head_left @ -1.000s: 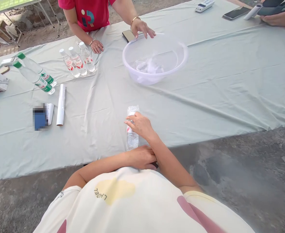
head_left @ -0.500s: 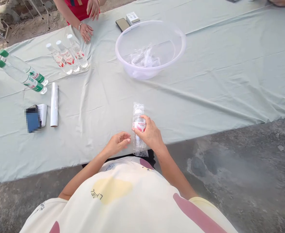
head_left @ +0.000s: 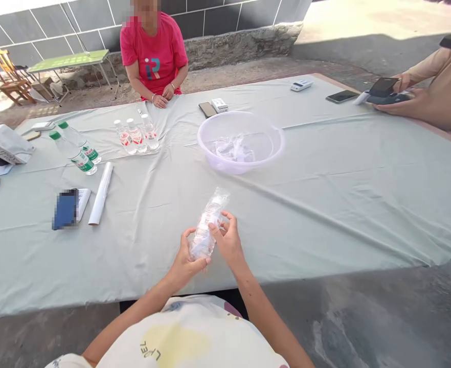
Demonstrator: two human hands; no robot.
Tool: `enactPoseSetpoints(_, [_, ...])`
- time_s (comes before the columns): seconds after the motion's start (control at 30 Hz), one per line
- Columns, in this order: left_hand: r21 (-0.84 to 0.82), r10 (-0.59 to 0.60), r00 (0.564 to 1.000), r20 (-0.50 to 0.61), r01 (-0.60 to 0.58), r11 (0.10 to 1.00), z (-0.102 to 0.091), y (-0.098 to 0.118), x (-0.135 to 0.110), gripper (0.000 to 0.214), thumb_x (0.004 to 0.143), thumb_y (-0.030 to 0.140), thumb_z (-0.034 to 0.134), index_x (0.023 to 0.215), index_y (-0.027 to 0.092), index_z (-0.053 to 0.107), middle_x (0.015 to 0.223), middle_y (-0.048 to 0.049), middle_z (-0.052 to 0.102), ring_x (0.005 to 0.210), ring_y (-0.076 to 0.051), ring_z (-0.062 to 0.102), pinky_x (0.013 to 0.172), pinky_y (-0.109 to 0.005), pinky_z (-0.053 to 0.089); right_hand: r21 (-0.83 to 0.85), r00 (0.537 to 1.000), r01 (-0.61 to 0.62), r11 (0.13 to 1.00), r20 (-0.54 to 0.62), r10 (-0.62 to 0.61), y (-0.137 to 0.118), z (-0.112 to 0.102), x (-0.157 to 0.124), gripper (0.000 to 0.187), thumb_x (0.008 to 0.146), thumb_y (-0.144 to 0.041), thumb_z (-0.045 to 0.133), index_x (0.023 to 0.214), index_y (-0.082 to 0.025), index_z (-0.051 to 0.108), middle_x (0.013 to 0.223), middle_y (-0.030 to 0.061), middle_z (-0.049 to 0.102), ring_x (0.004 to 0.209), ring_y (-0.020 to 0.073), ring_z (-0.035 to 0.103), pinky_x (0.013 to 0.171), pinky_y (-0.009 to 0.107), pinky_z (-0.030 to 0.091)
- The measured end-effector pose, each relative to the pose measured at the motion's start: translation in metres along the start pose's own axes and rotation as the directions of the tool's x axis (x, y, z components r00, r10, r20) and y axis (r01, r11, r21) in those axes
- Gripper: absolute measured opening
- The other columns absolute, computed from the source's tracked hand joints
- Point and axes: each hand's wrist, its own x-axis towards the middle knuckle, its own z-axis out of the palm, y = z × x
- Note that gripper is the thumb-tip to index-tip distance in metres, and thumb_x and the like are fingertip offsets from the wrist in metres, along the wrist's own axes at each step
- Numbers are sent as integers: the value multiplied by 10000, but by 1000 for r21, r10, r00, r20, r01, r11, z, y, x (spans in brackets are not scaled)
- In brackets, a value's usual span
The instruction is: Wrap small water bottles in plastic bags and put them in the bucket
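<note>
A clear water bottle [head_left: 206, 227], wrapped in thin see-through plastic film, leans between my two hands just above the near side of the table. Its capped end points away from me and a little right. My left hand [head_left: 187, 258] is curled round the lower end, thumb on the near side. Higher up, my right hand [head_left: 228, 237] grips the bottle's right side with thumb and fingers. Loose film sticks out past the cap. Glare on the wrap blurs the red print of the label.
A pale purple basin [head_left: 220, 166] holding crumpled film stands beyond the bottle. To the left are several water bottles [head_left: 136, 137], a film roll [head_left: 101, 197] and a blue-covered item [head_left: 66, 209]. A person in red [head_left: 152, 51] sits opposite; another person's arm [head_left: 417, 99] holds a device at right.
My left hand has closed on the bottle's lower end. The bottle has been lifted and tilted to the right. My view has risen, showing more of the far side.
</note>
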Motion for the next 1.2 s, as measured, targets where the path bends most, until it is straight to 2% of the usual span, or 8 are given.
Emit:
enactPoseSetpoints(0.13, [-27, 44, 999, 18, -44, 999, -35, 14, -10, 712, 826, 296, 638, 1409, 235, 234, 730, 49, 596, 623, -116, 561, 643, -276, 499, -201, 963, 267, 943, 6, -271, -29, -16, 10, 393, 884, -569, 581, 1078, -239, 668, 964, 62, 711, 846, 221, 688, 733, 376, 570])
enactPoseSetpoints(0.23, [-17, 68, 995, 73, -66, 998, -63, 16, -20, 675, 828, 292, 607, 1420, 253, 285, 761, 40, 604, 605, -111, 546, 628, -272, 473, -248, 792, 574, 780, -73, -606, -52, -21, 24, 252, 916, -467, 586, 952, -257, 720, 1023, 71, 722, 1009, 245, 656, 909, 431, 530])
enactPoseSetpoints(0.3, [-32, 93, 989, 114, -90, 995, -75, 15, -26, 657, 809, 312, 625, 1408, 270, 359, 884, 12, 614, 607, -99, 535, 602, -266, 461, -169, 731, 676, 717, 35, -681, -60, -16, 34, 211, 911, -430, 612, 993, -281, 736, 1112, 66, 721, 1142, 259, 620, 1030, 464, 473])
enactPoseSetpoints(0.47, [-119, 189, 978, 87, -178, 977, -82, 13, -32, 692, 743, 431, 753, 1366, 272, 497, 972, -14, 603, 642, -93, 512, 550, -230, 410, 319, 853, 321, 891, 310, -419, -47, 21, 47, 332, 870, -580, 616, 998, -299, 737, 1060, 57, 731, 1022, 274, 691, 961, 499, 521])
enactPoseSetpoints(0.63, [-414, 261, 965, -27, -248, 876, -79, 19, -13, 707, 790, 756, 618, 1220, 194, 625, 746, -16, 653, 441, -44, 414, 507, -224, 333, 668, 934, 77, 740, 211, -287, -38, 63, 32, 392, 829, -573, 668, 1159, -380, 585, 1061, 17, 703, 1014, 237, 676, 880, 452, 548])
enactPoseSetpoints(0.8, [-691, 162, 979, -126, -204, 693, -83, 23, 32, 892, 770, 922, 365, 1133, 162, 659, 534, 8, 598, 300, -28, 276, 422, -213, 202, 566, 909, 171, 806, 224, -350, -58, 91, 35, 487, 861, -433, 701, 1248, -388, 409, 1199, 31, 659, 995, 193, 639, 854, 393, 530])
enactPoseSetpoints(0.93, [-816, 12, 1000, -21, -25, 577, -80, 20, 68, 860, 849, 877, 241, 1213, 180, 587, 729, -46, 693, 423, -99, 506, 471, -233, 341, 425, 912, 282, 860, 159, -377, -72, 103, 78, 468, 859, -433, 685, 1235, -331, 425, 1102, 30, 656, 971, 177, 625, 860, 355, 513])
enactPoseSetpoints(1.2, [-627, -47, 966, 255, 202, 752, -77, -10, 93, 496, 868, 489, 718, 1216, 151, 615, 979, -104, 720, 785, -171, 684, 725, -309, 487, -183, 814, 554, 812, -86, -574, -99, 120, 245, 506, 807, -400, 600, 1262, -237, 450, 1183, 75, 567, 1080, 208, 583, 1003, 413, 472])
